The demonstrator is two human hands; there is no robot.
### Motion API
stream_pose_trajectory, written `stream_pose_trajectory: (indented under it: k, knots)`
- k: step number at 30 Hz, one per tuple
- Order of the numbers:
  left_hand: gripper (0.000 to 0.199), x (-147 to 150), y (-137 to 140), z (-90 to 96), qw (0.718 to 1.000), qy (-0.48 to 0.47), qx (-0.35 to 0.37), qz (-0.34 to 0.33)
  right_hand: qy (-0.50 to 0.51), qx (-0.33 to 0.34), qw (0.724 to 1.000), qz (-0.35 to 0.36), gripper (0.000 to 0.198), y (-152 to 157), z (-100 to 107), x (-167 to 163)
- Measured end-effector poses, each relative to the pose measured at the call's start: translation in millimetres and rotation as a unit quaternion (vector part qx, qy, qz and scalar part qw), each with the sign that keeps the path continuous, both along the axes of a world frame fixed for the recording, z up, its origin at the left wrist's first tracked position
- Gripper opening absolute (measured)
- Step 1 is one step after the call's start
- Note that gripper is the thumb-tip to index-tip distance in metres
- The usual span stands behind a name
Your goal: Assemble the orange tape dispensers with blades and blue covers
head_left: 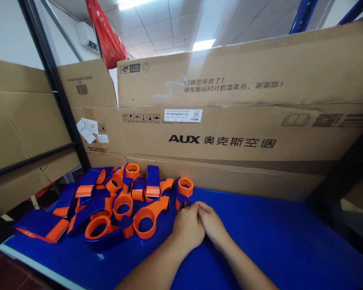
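Observation:
My left hand and my right hand meet over the blue tabletop, folded against each other. Both are closed, and no object shows in either one; the undersides of the fingers are hidden. Just beyond them stands a tape dispenser with an orange ring and a blue body, its lower part close to my left hand. To the left lies a pile of similar orange and blue tape dispensers, among them one with its ring toward me and one flat at the pile's left end.
Behind the blue table rises a tall cardboard panel with printing and a white label. A black metal post stands at the left, beside more cardboard. A red plastic bag hangs above.

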State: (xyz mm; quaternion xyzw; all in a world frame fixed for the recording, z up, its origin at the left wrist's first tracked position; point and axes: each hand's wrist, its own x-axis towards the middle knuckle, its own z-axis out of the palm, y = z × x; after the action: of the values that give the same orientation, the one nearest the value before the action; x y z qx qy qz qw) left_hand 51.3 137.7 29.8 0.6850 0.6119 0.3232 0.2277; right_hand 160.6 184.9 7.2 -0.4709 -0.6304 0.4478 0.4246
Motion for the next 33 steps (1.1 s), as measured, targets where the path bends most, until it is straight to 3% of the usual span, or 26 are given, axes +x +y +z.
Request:
stream_pose_trajectory:
  k: [33]
  knots:
    - [0.048,0.2,-0.1,1.3,1.000,-0.004,-0.007,0.001,0.004,0.001,1.000,-0.001,0.028,2.3,-3.6,0.1]
